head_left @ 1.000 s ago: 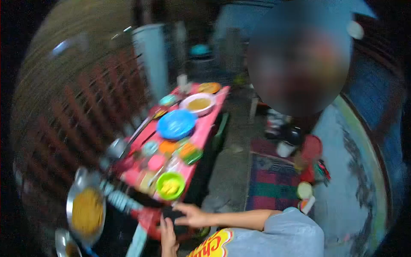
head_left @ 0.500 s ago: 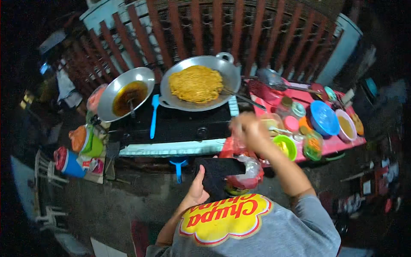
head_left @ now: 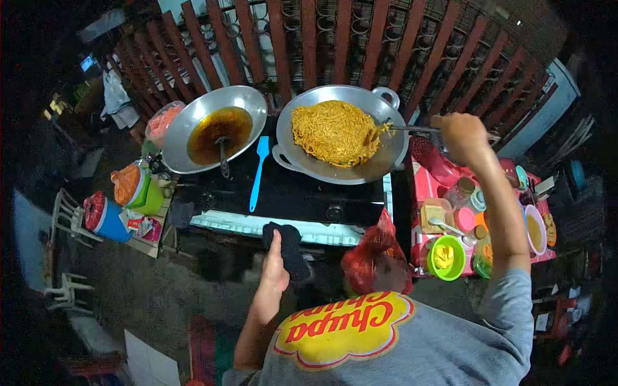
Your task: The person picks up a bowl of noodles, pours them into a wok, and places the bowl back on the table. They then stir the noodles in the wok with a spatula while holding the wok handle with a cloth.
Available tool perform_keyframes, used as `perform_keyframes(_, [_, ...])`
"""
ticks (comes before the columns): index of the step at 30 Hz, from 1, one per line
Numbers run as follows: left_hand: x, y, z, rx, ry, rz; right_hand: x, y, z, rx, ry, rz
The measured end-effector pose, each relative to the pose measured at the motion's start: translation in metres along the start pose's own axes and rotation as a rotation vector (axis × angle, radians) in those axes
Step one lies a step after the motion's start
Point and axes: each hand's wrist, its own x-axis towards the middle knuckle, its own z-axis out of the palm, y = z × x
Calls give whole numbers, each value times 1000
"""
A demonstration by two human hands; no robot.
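Reaches to a round silver metal wok of soft, likely slippery yellow noodles, with black cloth at the left hand in a grip impossible to tell and the right hand clamped around a slim, probably stiff metal utensil, best held at its outer end.

utensil handle: partly hidden inside right grip; red bag: contents unclear

Shiny metal noodle wok, smooth blue plastic utensil, matt black cloth, crinkled glossy plastic bag.
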Motion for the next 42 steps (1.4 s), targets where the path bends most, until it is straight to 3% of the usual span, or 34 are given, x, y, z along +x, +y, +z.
perform_keyframes(1, [16,4,-4,2,71,-15,0,5,-14,42,16,-17])
perform_keyframes(5, [73,37,9,-87,-114,64,25,-18,-17,235,-82,-39])
perform_keyframes(6, [85,47,19,-135,-180,108,38,-29,11,176,-74,-78])
perform_keyframes(9, [120,69,43,-175,-199,85,53,-56,18,39,-272,-121])
perform_keyframes(11, [132,81,57,-210,-233,105,45,-44,-8,186,-221,-167])
perform_keyframes(13, [134,87,69,-202,-164,81,42,-32,-39,350,-325,-151])
perform_keyframes(15, [142,88,75,-182,15,52,42,-26,-57,528,-147,-339])
perform_keyframes(17, [146,89,76,-195,-76,69,43,-31,-75,535,-140,-252])
perform_keyframes(19, [135,98,85,32,149,-20,41,-38,-86,540,-137,-170])
perform_keyframes(20, [139,96,78,-23,-19,65,42,-41,-91,547,-198,-114])
perform_keyframes(21, [143,94,76,-26,-13,63,42,-45,-91,555,-259,-58])
perform_keyframes(23, [144,92,76,26,73,66,40,-45,-76,625,-218,-102])
perform_keyframes(24, [145,92,72,4,-43,126,41,-42,-67,498,-182,-117])
perform_keyframes(27, [143,94,75,41,27,61,43,-42,-83,367,-50,-148])
perform_keyframes(29, [142,97,78,61,48,40,46,-38,-106,457,-249,60])
perform_keyframes(30, [141,96,77,84,72,22,48,-29,-98,501,-161,3])
perform_keyframes(33, [146,92,76,98,107,9,68,-22,-63,493,-228,-51])
perform_keyframes(34, [148,89,72,100,114,13,72,-9,-31,450,46,-426])
perform_keyframes(35, [152,86,69,85,59,42,74,-10,-45,452,54,-430])
perform_keyframes(37, [152,89,71,62,6,76,77,-16,-89,810,-482,-90])
perform_keyframes(39, [145,94,76,104,90,51,82,0,-84,801,-487,-211])
perform_keyframes(41, [143,94,78,85,100,53,87,10,-78,888,-554,-464])
perform_keyframes(42, [142,94,78,65,107,54,86,4,-82,1109,-681,-199])
